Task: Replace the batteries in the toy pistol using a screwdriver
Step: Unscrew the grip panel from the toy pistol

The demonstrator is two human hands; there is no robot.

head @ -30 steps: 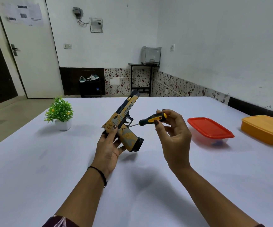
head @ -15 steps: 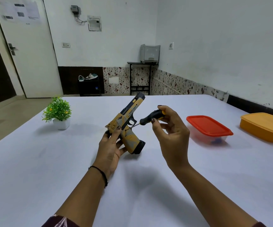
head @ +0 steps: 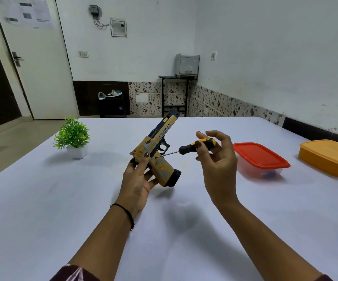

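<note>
Table wide and white below me, and the pistol is up over its middle, clear of the surface judging by the shadow under the butt. My left hand is wrapped round the rear of the frame, thumb pressed on the near side. My right hand pinches the screwdriver by its handle between thumb and fingertips, the other fingers lifted loose. The shaft runs nearly level, tip to the left, meeting the side of the pistol at the top of the grip, just behind the trigger guard. Whether it sits in a screw head is too small to tell. To do this well, I reckon I want the shaft square to that side, a steady push along it, the left hand bracing straight back, and short fingertip turns so the tip doesn't skate off. Stay over the table in case a screw drops. Muzzle points up and away toward the far wall, leaning right. The long axis is steep, and the butt angles down to the right.
</note>
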